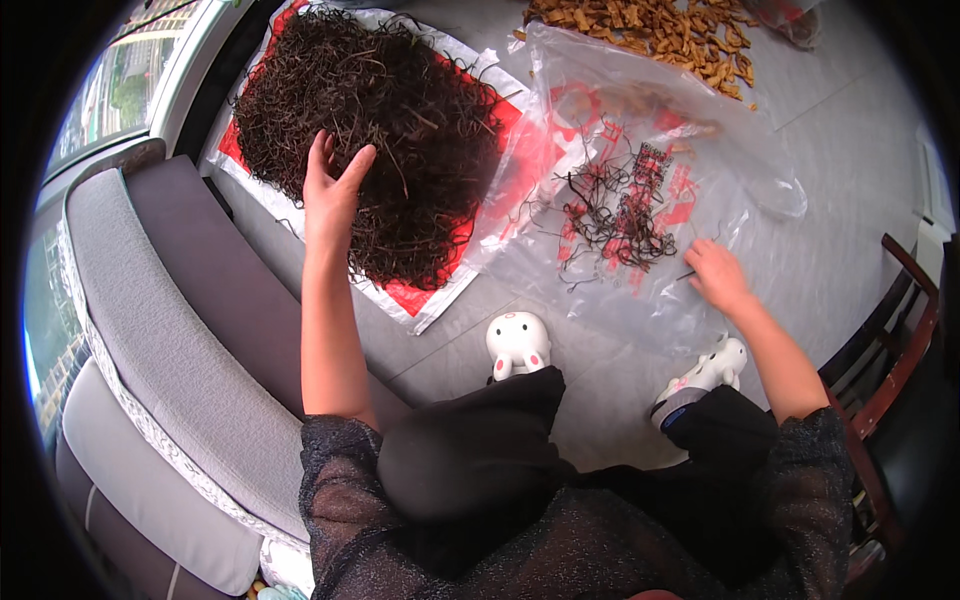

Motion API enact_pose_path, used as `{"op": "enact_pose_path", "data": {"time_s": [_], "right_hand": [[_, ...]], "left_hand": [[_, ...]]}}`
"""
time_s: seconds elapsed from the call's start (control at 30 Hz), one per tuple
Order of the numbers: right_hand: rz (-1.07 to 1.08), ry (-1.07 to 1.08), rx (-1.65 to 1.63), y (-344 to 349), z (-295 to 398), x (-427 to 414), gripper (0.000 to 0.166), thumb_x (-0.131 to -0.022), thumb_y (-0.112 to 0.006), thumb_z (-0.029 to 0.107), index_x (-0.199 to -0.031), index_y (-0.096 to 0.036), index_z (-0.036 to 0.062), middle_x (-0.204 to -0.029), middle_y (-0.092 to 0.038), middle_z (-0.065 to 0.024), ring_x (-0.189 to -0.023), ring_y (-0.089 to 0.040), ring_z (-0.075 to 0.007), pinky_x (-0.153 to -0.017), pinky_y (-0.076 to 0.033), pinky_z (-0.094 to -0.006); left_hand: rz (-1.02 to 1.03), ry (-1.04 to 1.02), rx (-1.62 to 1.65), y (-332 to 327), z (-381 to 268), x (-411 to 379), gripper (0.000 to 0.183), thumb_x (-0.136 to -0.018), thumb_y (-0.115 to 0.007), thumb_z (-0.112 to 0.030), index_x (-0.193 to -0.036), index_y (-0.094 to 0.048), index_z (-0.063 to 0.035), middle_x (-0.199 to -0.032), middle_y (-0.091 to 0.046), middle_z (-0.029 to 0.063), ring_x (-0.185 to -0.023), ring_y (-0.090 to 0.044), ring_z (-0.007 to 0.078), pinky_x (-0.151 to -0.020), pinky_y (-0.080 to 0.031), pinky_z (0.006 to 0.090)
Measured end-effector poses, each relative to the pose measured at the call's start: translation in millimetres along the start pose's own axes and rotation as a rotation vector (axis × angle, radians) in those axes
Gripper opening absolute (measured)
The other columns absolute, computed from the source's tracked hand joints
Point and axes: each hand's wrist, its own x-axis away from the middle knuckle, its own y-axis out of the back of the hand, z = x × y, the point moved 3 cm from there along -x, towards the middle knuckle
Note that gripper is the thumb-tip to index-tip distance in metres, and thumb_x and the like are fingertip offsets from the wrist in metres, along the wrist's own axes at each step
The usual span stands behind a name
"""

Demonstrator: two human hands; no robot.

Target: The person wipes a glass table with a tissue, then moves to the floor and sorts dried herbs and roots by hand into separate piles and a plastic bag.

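Note:
A broad heap of dark, dried, stringy plant strands point(405, 127) lies on a red and white plastic sheet point(409, 298). Over the heap's near left part is my left hand point(334, 184), thumb and fingers spread, with nothing visible in it. To the right, a clear plastic bag point(750, 176) with red printing is laid flat on the floor. A smaller loose tangle of dark strands point(626, 217) rests on it. My right hand point(716, 274) is low over the bag's right part, fingertips pinched together. A short dark strand pokes out from them.
Pale brown dried pieces point(660, 37) are spread on the grey tiled floor point(847, 135) beyond the bag. A grey sofa point(180, 300) runs along the left, beside a window. At the right edge stands a dark wooden chair point(892, 360). My white animal-shaped slippers point(517, 341) are close to the bag.

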Motion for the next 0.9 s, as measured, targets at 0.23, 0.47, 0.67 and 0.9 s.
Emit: {"op": "enact_pose_path", "data": {"time_s": [0.23,0.47,0.67,0.9], "right_hand": [[-0.087,-0.063,-0.179,-6,-8,2,0.011,-0.076,-0.069,0.004,-0.083,-0.060,0.0050,-0.088,-0.060,-0.0077,-0.087,-0.059,-0.0285,-0.082,-0.048,-0.0391],[-0.214,-0.277,-1.381,45,-4,-32,0.010,-0.095,-0.063,0.012,-0.096,-0.058,0.0043,-0.084,-0.063,-0.0009,-0.078,-0.062,-0.0121,-0.078,-0.050,-0.0285],[-0.261,-0.201,-1.648,82,48,-58,0.011,-0.096,-0.063,0.013,-0.101,-0.058,0.0052,-0.087,-0.064,-0.0011,-0.081,-0.062,-0.0111,-0.078,-0.051,-0.0275],[-0.340,-0.100,-1.523,60,114,-73,0.010,-0.092,-0.066,0.007,-0.100,-0.060,0.0042,-0.088,-0.063,0.0001,-0.082,-0.060,-0.0075,-0.077,-0.049,-0.0245]], "left_hand": [[-0.279,-0.584,-0.547,-20,-32,25,0.065,-0.083,-0.075,-0.016,-0.137,-0.044,0.0036,-0.136,-0.048,0.0207,-0.128,-0.045,0.0356,-0.110,-0.033,0.0433],[-0.083,-0.783,-0.457,-80,-70,75,0.051,-0.079,-0.070,-0.003,-0.127,-0.055,-0.0016,-0.134,-0.052,0.0165,-0.128,-0.047,0.0331,-0.110,-0.034,0.0424],[0.509,-0.504,-0.032,-137,-34,131,0.039,-0.087,-0.064,-0.001,-0.126,-0.058,-0.0007,-0.118,-0.064,0.0139,-0.110,-0.060,0.0258,-0.097,-0.046,0.0352],[1.005,0.378,0.457,-175,-18,156,0.025,-0.101,-0.056,-0.018,-0.118,-0.058,0.0007,-0.101,-0.068,0.0089,-0.093,-0.063,0.0141,-0.083,-0.050,0.0299]]}}
